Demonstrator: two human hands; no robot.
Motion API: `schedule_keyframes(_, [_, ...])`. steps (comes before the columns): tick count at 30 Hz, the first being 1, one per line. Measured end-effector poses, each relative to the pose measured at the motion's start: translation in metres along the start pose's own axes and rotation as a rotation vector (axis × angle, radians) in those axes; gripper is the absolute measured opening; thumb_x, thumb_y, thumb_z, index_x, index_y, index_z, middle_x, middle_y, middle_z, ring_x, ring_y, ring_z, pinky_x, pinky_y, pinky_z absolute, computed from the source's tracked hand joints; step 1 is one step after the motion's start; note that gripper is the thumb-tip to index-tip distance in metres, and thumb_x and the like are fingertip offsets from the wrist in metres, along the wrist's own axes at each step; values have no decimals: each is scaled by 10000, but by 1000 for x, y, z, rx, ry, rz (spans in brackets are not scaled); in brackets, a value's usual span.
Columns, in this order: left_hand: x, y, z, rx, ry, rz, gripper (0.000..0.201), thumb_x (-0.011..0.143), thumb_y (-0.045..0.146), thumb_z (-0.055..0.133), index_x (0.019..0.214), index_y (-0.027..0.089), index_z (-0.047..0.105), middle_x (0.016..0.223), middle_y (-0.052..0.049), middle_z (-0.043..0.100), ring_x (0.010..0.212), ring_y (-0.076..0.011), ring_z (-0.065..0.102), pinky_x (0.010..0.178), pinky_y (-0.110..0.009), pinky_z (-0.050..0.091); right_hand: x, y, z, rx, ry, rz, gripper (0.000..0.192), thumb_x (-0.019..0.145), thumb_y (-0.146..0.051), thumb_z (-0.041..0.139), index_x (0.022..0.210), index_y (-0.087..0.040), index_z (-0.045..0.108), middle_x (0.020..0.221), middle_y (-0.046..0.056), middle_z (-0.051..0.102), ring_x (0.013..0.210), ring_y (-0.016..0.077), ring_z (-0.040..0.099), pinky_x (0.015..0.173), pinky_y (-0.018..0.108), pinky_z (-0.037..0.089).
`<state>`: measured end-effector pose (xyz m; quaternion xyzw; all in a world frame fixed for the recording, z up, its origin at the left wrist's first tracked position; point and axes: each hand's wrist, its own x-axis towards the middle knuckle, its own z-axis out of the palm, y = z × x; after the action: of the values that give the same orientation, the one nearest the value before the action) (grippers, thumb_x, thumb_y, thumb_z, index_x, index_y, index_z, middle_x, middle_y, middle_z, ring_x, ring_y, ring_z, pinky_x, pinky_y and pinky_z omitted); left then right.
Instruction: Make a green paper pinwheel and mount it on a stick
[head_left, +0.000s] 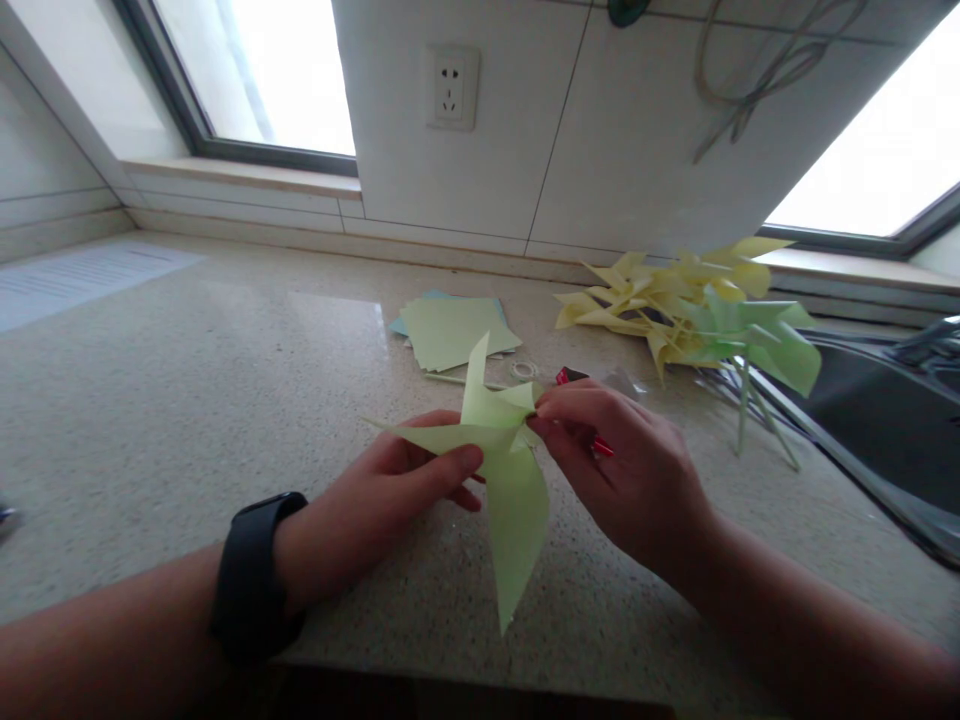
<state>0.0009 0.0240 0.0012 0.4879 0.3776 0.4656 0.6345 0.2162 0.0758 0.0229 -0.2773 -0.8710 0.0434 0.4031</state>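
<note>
Above the counter's front part, a light green paper pinwheel (517,510) is held between both hands. My left hand (412,470), with a dark watch on its wrist, grips a blade from the left, thumb on top. My right hand (622,460) pinches at the pinwheel's centre; a small dark bit shows at the fingertips, too small to name. Partly hidden behind the right hand lies a red object (602,446). Beyond the pinwheel is a stack of green and blue paper squares (457,332), with a thin pale stick and a small white ring (523,370) before it.
Finished yellow pinwheels (637,290) and a green pinwheel (780,345) on sticks are heaped at the back right, beside a metal sink (885,410). A printed sheet (90,278) lies at the far left. A wall socket (452,88) and a hanging cable (780,75) are above the counter.
</note>
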Motion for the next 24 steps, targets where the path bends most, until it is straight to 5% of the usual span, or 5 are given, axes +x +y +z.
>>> schedule_keyframes(9, [2,-11,-7,-80,-46,11,149,935,333,680,995,217,752,943,-12,733,839,-155,682,757,-266,578,2,4,-6,-12,-30,-84,172,935,-88,608,1059,-202,644,974,39,716,865,134,672,799,258,526])
schedule_keyframes(24, [5,-4,-6,-133,-45,-66,167,879,258,742,1044,235,747,1020,-24,771,894,-145,697,802,-243,540,0,6,-6,34,-22,-51,129,916,-124,661,1005,-216,640,917,10,704,703,105,613,629,244,478])
